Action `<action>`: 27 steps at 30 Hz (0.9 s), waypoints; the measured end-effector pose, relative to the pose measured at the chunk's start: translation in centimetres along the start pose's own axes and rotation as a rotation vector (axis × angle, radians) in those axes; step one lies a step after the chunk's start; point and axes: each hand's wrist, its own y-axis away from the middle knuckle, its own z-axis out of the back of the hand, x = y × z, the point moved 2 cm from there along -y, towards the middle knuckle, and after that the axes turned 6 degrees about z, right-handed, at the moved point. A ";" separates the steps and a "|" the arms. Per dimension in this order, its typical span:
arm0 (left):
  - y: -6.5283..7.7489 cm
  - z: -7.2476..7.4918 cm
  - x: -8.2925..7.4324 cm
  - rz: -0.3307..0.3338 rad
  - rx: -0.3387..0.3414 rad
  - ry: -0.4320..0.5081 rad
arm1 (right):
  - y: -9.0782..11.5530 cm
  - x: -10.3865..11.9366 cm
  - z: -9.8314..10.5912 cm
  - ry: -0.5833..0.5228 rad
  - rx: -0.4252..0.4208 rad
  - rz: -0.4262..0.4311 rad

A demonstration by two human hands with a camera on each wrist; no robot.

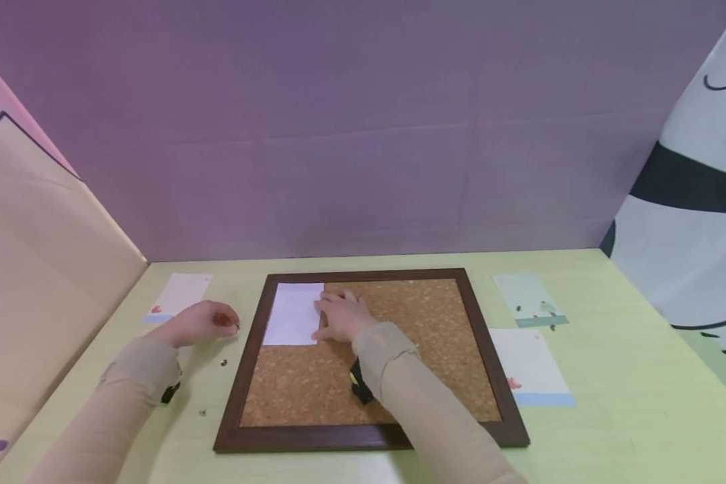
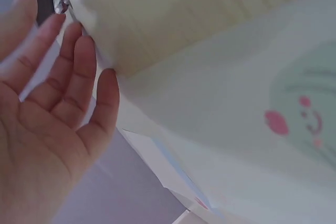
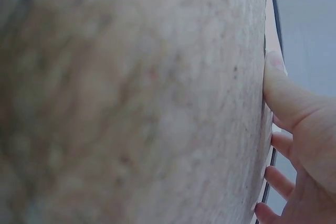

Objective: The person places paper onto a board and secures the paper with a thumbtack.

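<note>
My right hand (image 1: 343, 317) rests with spread fingers at the right edge of a blank white paper sheet (image 1: 290, 314). That sheet lies in the upper left of a cork board (image 1: 399, 376) with a dark wooden frame. Left of the board, my left hand (image 1: 199, 323) is low over the table, thumb and fingers bent loosely. A small metallic thumbtack (image 2: 63, 4) shows right at its index fingertip in the left wrist view, with the thumb apart from it. In the right wrist view, the right thumb (image 3: 283, 90) and fingertips meet the board's surface.
Two more small tacks, one a dark tack (image 1: 224, 362), lie left of the board. A printed card (image 1: 184, 292) lies behind the left hand. To the right are a green-edged card (image 1: 523, 296) with small tacks on and beside it, and a blue-edged card (image 1: 535, 363).
</note>
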 end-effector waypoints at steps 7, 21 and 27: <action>-0.1 -0.2 0.3 -0.059 0.024 0.011 | -0.1 -0.1 -0.1 0.006 -0.002 0.005; -0.9 -0.5 -0.2 -0.099 -0.046 -0.071 | -0.1 -0.2 -0.2 -0.007 0.008 0.006; -0.9 -0.6 -0.5 -0.093 -0.051 -0.087 | -0.1 -0.2 -0.3 -0.019 0.008 0.004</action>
